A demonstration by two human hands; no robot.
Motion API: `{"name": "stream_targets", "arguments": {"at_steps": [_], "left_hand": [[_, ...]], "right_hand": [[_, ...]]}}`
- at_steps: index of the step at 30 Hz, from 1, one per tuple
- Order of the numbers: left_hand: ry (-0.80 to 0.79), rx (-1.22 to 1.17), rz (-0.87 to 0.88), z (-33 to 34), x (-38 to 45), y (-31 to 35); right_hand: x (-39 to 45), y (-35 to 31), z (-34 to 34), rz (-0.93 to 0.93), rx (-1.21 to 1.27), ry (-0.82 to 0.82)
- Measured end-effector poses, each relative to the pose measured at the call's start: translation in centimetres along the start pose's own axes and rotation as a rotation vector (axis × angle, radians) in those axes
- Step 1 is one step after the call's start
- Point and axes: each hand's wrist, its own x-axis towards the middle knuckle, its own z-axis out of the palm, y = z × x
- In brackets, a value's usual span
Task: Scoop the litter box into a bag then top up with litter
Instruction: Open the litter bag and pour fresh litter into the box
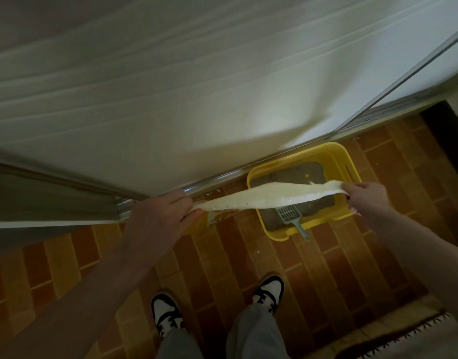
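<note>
1. Head view, hands: the left hand is closed in a fist around one end of a thin, pale cream plastic bag, knuckles up, low beside the metal door track. The right hand pinches the bag's other end between thumb and curled fingers, over the near right corner of the litter box.
2. Head view, bag: the bag is pulled out flat and taut between the two hands, a long band that runs from lower left to upper right. It hangs in the air above the floor and crosses over the front half of the box.
3. Head view, box: the yellow rectangular plastic litter box sits on the floor against the foot of the white sliding door. Grey-brown litter covers its bottom, with a small yellow speck near the far side.
4. Head view, scoop: a light blue slotted plastic scoop lies in the box at its near wall, head on the litter and handle sticking out over the rim toward the person.
5. Head view, surroundings: a yellow packet with printed marks stands just under the left hand, mostly hidden. The floor is brown and orange brick-pattern tile. Two black-and-white trainers and grey trouser legs show at the bottom edge, and a fringed mat lies at lower right.
</note>
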Motion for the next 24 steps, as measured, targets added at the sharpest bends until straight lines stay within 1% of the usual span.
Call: {"name": "stream_targets", "arguments": {"at_steps": [6,11,16,20,24], "left_hand": [[0.009,0.017,0.006,1.0,2.0,1.1],[-0.004,0.010,0.007,2.2,4.0,2.3],[0.001,0.012,0.022,2.9,5.7,3.6],[-0.008,0.012,0.023,3.5,6.8,4.3],[-0.002,0.009,0.006,3.9,8.0,4.7]], "right_hand": [[2.1,-2.1,-2.0,-0.088,-0.073,0.022],[3.9,-3.5,-3.7,-0.114,-0.110,0.026],[5.5,-4.0,-5.3,-0.108,-0.069,0.022],[6.6,-4.2,-6.0,-0.048,0.002,0.020],[8.0,-3.9,-6.4,-0.039,-0.005,0.022]]}}
